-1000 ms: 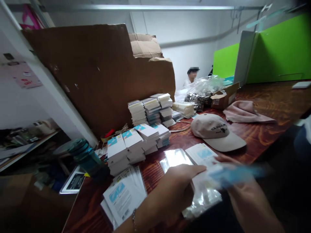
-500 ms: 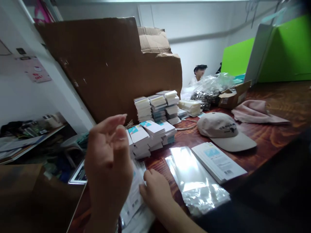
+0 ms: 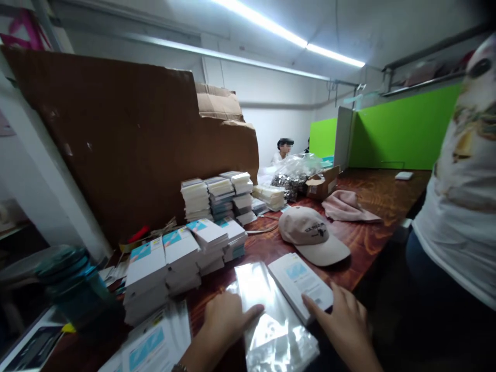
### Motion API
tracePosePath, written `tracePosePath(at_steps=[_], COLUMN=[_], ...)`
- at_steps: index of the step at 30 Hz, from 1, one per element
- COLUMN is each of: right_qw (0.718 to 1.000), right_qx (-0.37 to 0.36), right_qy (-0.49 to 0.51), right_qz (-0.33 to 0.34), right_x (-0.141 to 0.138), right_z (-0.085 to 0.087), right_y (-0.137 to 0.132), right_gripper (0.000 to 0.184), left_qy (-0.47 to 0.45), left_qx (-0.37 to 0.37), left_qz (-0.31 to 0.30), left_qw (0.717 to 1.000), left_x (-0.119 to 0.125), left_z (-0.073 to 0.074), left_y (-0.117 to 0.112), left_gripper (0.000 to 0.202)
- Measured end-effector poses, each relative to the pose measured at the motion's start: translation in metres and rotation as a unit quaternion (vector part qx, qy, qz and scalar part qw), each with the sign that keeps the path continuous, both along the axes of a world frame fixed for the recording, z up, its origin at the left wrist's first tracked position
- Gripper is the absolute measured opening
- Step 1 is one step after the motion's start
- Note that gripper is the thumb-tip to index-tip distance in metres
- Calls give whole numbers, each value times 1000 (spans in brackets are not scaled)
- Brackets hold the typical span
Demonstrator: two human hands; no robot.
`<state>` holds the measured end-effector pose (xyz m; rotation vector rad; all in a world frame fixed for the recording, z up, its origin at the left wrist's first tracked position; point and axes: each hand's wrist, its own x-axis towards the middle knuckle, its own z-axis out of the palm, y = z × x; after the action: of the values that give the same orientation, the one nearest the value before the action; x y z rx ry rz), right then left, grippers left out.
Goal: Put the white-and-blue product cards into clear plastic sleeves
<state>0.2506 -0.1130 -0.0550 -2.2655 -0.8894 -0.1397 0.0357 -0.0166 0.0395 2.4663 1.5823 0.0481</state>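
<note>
My left hand rests low on the wooden table, its fingers stretched flat onto the edge of a pile of clear plastic sleeves. My right hand lies open with its fingertips on the near end of a small stack of white cards printed with a blue patch. Neither hand grips anything. A spread of sleeved cards lies to the left of my left hand.
Stacks of white card packs and taller stacks stand before a big cardboard sheet. A beige cap, pink cloth, open carton and teal bottle sit around. A person in a white shirt stands right; another sits far back.
My left hand came down from in front of the camera onto the clear sleeves. My right hand moved from the sleeved cards at the left to the white card stack. The view tilted up.
</note>
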Motion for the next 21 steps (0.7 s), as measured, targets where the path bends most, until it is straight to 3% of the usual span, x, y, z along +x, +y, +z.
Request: tracePosePath(at_steps=[2, 6, 11, 15, 19, 21], right_qw=[999, 997, 992, 981, 946, 904], right_qx=[-3, 33, 99, 168, 228, 264], right_qy=[26, 59, 71, 96, 228, 331], right_qz=[19, 37, 42, 18, 25, 65], right_x=[5, 7, 9, -4, -16, -19], right_z=[-7, -6, -2, 15, 42, 51], right_y=[0, 3, 6, -1, -15, -21], right_gripper=[68, 56, 44, 46, 47, 48], left_qy=[-4, -9, -13, -35, -127, -200], left_qx=[-10, -14, -23, -20, -30, -43], left_qz=[-3, -1, -9, -2, -17, -31], left_qw=[1000, 1000, 1000, 999, 991, 978], left_x=[-1, -2, 1, -1, -6, -7], left_z=[-5, 0, -1, 4, 19, 26], left_y=[4, 5, 3, 3, 7, 10], left_gripper=[50, 36, 42, 44, 47, 49])
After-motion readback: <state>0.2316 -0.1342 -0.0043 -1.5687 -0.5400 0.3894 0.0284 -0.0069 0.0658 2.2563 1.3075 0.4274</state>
